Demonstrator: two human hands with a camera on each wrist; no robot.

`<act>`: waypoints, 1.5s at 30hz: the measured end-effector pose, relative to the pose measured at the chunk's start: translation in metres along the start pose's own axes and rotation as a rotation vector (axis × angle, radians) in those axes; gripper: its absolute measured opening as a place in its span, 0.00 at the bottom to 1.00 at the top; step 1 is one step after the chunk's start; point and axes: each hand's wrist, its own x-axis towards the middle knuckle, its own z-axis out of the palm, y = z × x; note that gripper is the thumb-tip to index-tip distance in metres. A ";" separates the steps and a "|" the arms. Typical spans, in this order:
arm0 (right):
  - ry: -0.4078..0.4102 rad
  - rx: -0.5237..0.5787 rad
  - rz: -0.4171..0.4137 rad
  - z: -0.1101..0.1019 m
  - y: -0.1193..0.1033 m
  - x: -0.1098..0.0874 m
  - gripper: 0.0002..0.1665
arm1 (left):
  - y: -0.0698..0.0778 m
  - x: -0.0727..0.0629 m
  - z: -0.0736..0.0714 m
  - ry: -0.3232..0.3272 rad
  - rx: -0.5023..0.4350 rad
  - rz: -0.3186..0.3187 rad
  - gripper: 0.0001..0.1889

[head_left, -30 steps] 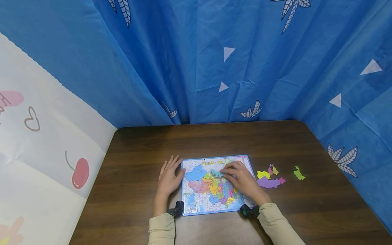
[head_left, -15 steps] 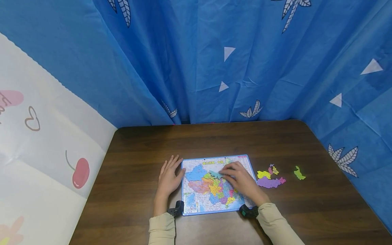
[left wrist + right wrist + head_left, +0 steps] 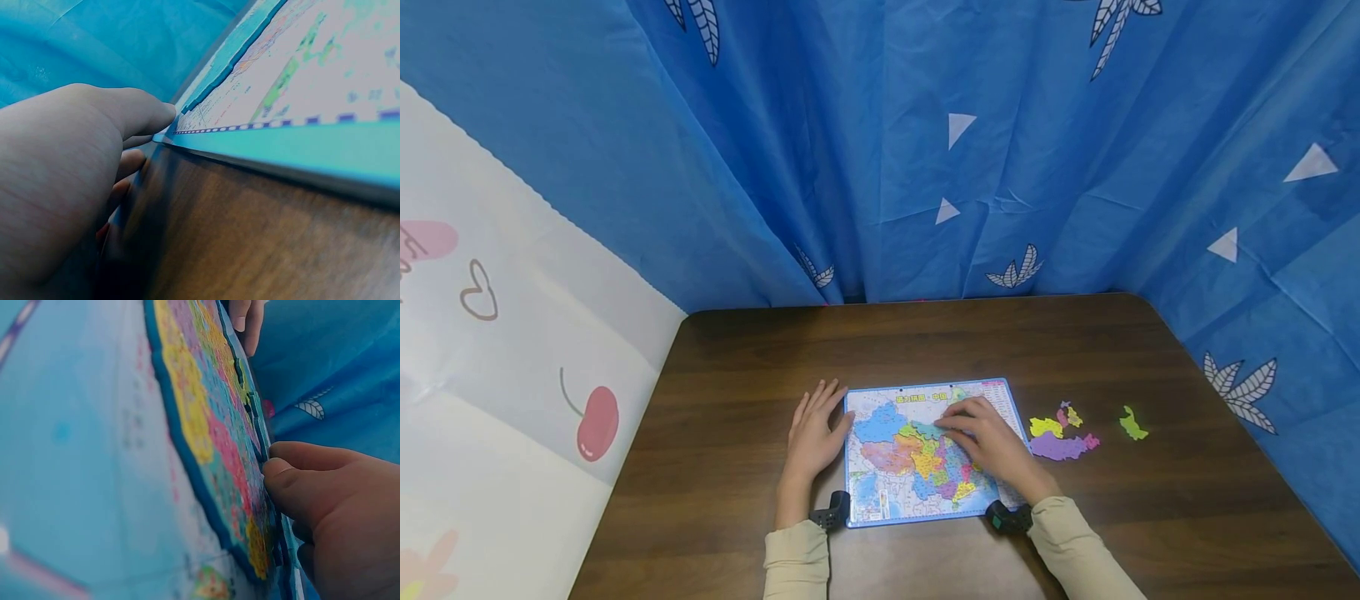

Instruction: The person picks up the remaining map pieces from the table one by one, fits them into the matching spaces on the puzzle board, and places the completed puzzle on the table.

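A map puzzle board (image 3: pixel 865 402) with a blue rim lies on the table, most of its middle covered by coloured pieces. My right hand (image 3: pixel 988 433) reaches over its upper right part and pinches a teal puzzle piece (image 3: pixel 928 430) between thumb and forefinger. That piece lies close against the green and yellow pieces on the board, its right end hidden by my fingertips. In the right wrist view, the thumb and forefinger of the hand (image 3: pixel 337 500) meet at the piece's edge. My left hand (image 3: pixel 814 433) rests with fingers extended at the board's left edge, thumb touching the rim.
Right of the board lie loose pieces: a purple one (image 3: pixel 1057 448), a yellow one (image 3: pixel 1045 427), and several small ones. A green piece (image 3: pixel 1132 424) lies farther right. The brown wooden table (image 3: pixel 760 342) ends at a blue curtain (image 3: pixel 910 167) behind.
My right hand has lowered the teal puzzle piece slightly toward the near side, from tilted over the board to flat against neighbouring pieces. The left hand has stayed in place.
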 end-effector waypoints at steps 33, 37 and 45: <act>0.151 0.140 0.064 0.037 -0.023 0.007 0.12 | -0.002 0.003 0.000 -0.005 0.028 0.007 0.27; 0.155 0.157 0.063 0.037 -0.024 0.007 0.12 | -0.003 0.004 -0.001 -0.010 0.031 -0.008 0.27; 0.162 0.143 0.038 0.035 -0.023 0.004 0.12 | -0.001 0.002 0.001 -0.010 0.025 -0.017 0.27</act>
